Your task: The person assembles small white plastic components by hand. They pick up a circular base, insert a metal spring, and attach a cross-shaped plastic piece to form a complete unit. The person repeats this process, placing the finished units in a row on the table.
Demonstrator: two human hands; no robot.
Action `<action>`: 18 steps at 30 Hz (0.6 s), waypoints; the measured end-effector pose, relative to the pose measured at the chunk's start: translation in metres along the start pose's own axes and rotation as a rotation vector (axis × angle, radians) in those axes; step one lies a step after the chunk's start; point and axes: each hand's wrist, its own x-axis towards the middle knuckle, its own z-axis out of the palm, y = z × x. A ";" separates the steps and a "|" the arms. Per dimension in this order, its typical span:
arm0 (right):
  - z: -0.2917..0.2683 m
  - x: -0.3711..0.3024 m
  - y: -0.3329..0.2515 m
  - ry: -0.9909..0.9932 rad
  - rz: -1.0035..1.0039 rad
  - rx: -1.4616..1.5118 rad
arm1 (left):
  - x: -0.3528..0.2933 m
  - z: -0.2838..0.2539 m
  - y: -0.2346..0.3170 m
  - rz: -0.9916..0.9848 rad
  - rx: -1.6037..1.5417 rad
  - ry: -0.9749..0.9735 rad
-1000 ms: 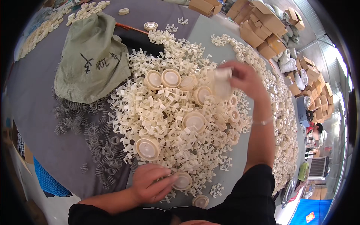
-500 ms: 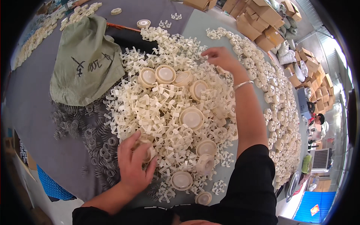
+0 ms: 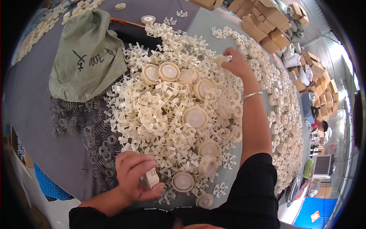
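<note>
Near the front of the heap, my left hand [image 3: 133,174] is closed around a round cream plastic cap [image 3: 152,178], held on edge between thumb and fingers. My right hand [image 3: 235,63] reaches to the far right side of the heap, its fingertips pinching another round cream cap [image 3: 220,60], partly covered by the fingers. Between the hands spreads a pile of pale, star-shaped plastic pieces with small prongs [image 3: 152,110]. Several round cream caps with whitish centres [image 3: 195,117] lie on top of it and along its near edge.
Metal coil springs [image 3: 91,141] lie loose left of the pile, beside a green cloth sack [image 3: 85,61]. Rows of assembled cream round parts [image 3: 284,126] cover the table's right side. More stand at the far left. Cardboard boxes [image 3: 263,23] are stacked beyond; a person sits at far right.
My left hand has drawn nearer to me, lifting and turning the cap from the pile's edge. My right hand has shifted slightly right and now pinches a cap.
</note>
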 end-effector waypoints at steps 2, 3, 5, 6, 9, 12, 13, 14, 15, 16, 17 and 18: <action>-0.001 0.003 -0.013 -0.079 -0.070 -0.167 | 0.000 0.002 -0.002 0.008 -0.010 -0.003; 0.002 0.007 -0.013 -0.178 -0.062 -0.176 | -0.002 0.004 -0.003 0.005 -0.021 -0.010; 0.001 0.017 -0.015 -0.377 -0.047 -0.211 | -0.001 0.006 -0.005 0.022 -0.044 -0.023; -0.005 0.018 -0.013 -0.376 -0.008 -0.296 | 0.001 0.006 -0.005 0.042 -0.051 -0.036; -0.005 0.018 -0.052 -0.395 -0.037 -0.394 | -0.004 0.004 -0.004 0.032 -0.025 -0.017; 0.004 0.006 -0.068 -0.410 -0.176 -0.288 | -0.005 0.005 -0.003 0.024 -0.029 -0.004; 0.005 0.006 -0.057 -0.407 -0.209 -0.289 | -0.005 0.005 -0.003 0.027 -0.034 -0.005; 0.006 0.009 -0.045 -0.407 -0.252 -0.290 | -0.003 0.005 -0.003 0.031 -0.049 0.002; 0.009 0.014 -0.019 -0.377 -0.264 -0.209 | -0.002 0.005 -0.002 0.027 -0.061 0.004; 0.012 0.017 0.005 -0.356 -0.271 -0.125 | -0.003 0.003 0.000 0.017 -0.074 0.003; 0.011 0.017 -0.001 -0.368 -0.210 -0.108 | -0.002 0.002 0.000 0.023 -0.073 0.016; 0.005 0.009 -0.009 -0.380 -0.136 -0.096 | -0.001 0.002 0.001 0.032 -0.082 0.023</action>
